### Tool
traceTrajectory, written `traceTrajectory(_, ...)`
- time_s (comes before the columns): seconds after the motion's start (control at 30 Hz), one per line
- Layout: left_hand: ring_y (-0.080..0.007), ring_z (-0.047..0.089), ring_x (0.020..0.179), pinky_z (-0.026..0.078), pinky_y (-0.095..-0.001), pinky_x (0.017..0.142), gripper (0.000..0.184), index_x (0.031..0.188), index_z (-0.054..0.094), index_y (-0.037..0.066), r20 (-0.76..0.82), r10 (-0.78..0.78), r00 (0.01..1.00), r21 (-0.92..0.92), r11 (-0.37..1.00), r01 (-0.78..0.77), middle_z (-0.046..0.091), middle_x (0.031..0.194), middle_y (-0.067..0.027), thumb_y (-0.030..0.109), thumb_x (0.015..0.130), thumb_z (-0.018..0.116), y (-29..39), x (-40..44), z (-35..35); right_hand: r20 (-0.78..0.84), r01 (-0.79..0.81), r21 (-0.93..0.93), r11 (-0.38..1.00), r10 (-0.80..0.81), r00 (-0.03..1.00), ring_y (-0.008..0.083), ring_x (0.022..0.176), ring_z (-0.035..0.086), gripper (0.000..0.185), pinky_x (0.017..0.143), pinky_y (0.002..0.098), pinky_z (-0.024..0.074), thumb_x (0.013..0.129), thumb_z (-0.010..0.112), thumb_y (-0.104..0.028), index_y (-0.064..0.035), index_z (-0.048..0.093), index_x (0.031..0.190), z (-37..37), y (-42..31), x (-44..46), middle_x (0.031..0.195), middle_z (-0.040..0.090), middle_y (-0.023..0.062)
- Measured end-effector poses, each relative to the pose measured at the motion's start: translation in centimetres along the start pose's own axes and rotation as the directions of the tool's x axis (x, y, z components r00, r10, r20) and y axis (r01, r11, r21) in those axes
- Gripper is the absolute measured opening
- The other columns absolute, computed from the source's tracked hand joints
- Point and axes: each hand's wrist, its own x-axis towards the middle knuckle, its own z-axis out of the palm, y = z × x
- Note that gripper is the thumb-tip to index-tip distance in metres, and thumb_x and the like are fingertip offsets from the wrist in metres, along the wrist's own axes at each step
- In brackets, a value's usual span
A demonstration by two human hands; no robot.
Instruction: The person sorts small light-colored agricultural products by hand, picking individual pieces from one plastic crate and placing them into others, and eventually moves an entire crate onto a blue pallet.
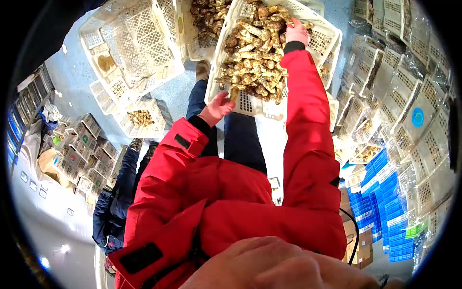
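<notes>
A white perforated plastic crate (pixel 327 36) in front of me holds a heap of brown-and-cream mushrooms (pixel 255 62) with thick stems, many laid side by side. My left hand (pixel 216 110) is at the crate's near left corner, its fingers and thumb closed on one mushroom (pixel 234 93). Across the crate, at the far right of the heap, my right hand (pixel 297 33) has its fingers curled over a mushroom (pixel 290 22). Part of that grip is hidden among the heap.
Left of my crate is another crate (pixel 205 48) with darker mushrooms. Farther left stand a large crate (pixel 130 48) and a smaller one with some mushrooms (pixel 140 118). Stacked crates (pixel 399 86) and blue boxes (pixel 380 202) line the right. Another person's dark sleeve (pixel 108 212) is at left.
</notes>
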Motion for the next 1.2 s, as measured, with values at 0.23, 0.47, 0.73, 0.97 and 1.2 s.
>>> traceTrajectory(0.23,-0.01,0.05,0.092,0.038,-0.0227,0.079,0.034,0.113,0.048,0.002,-0.07,0.16,0.985,0.066,0.986,-0.156,0.055,0.101,-0.0027,0.016,0.082,0.054,6.5,2.3,1.5,0.365,-0.352,0.931,0.101,-0.175,0.915,0.0367,0.098,0.051,0.052,0.09,0.0417,0.0404,0.081,0.052,-0.006,0.0116,0.027,0.122,-7.1,-0.4,-8.2,0.113,0.043,0.0273)
traceTrajectory(0.47,-0.0127,0.05,0.099,0.039,-0.0269,0.085,0.045,0.12,0.04,0.003,0.028,0.226,0.974,-0.017,0.974,-0.226,0.054,0.107,-0.0043,0.028,0.084,0.053,12.3,2.6,6.0,0.586,-0.535,0.81,0.238,-0.333,0.738,0.0202,0.085,0.057,0.042,0.075,0.0312,0.0463,0.079,0.055,-0.007,0.0102,0.04,0.114,-8.2,-6.0,-17.3,0.095,0.056,0.0123)
traceTrajectory(0.73,-0.0194,0.056,0.086,0.044,-0.0351,0.083,0.03,0.105,0.048,0.005,-0.092,0.188,0.978,-0.404,0.89,-0.209,0.055,0.102,-0.006,0.022,0.082,0.055,10.7,-0.4,1.3,0.463,-0.054,0.74,0.67,-0.449,0.764,0.0078,0.08,0.054,0.03,0.071,0.0204,0.0432,0.079,0.055,-0.008,-0.0012,0.053,0.108,-8.7,-9.5,-21.0,0.09,0.058,0.0053)
traceTrajectory(0.97,-0.0186,0.056,0.089,0.049,-0.0295,0.073,0.03,0.107,0.048,0.002,-0.205,0.18,0.962,-0.47,0.844,-0.258,0.056,0.099,-0.0078,0.022,0.085,0.05,10.1,-5.7,-5.3,0.048,0.3,0.347,0.889,-0.336,0.941,0.0256,0.087,0.058,0.038,0.076,0.0304,0.0431,0.077,0.052,-0.028,-0.0115,0.053,0.111,-2.7,-7.9,-7.7,0.098,0.06,0.0113)
traceTrajectory(1.2,-0.02,0.055,0.091,0.049,-0.0295,0.072,0.027,0.104,0.049,0.006,-0.552,0.227,0.802,-0.519,0.659,-0.544,0.056,0.099,-0.0071,0.025,0.085,0.05,5.8,-16.3,-17.3,0.147,0.347,-0.341,0.874,-0.316,0.937,0.0314,0.092,0.054,0.05,0.075,0.0415,0.0425,0.074,0.054,-0.03,-0.0185,0.041,0.121,3.4,-8.0,2.7,0.106,0.055,0.0146)
